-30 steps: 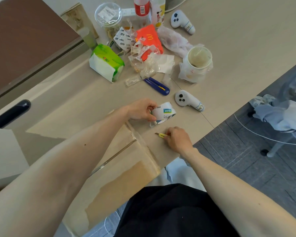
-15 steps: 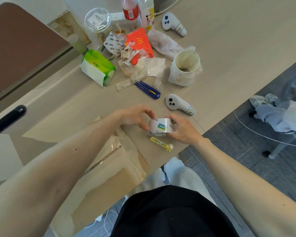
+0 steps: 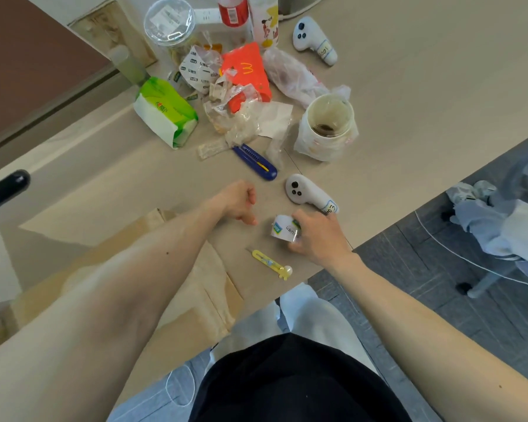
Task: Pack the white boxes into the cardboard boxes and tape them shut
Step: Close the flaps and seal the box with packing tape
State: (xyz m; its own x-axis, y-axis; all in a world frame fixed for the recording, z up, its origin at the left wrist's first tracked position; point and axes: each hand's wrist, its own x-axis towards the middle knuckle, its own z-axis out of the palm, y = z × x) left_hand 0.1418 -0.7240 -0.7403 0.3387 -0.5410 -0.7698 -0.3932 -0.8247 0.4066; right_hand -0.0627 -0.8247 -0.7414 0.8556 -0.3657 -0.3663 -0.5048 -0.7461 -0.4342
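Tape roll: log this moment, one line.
right hand grips tape roll | left hand curled, hold unclear | yellow box cutter on table

Looked like an office, loosely kept: long pale desk over grey carpet tiles, wheeled chair leg at the right, and at the far side a litter of drink bottles, a fast-food carton, a tissue pack, a utility knife and white handheld controllers.

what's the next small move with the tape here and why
Probably bring the left hand over to the tape roll to peel up its free end. The right hand grips the roll, the left hand sits apart with nothing visibly in it, and the cardboard box lies under the left forearm.
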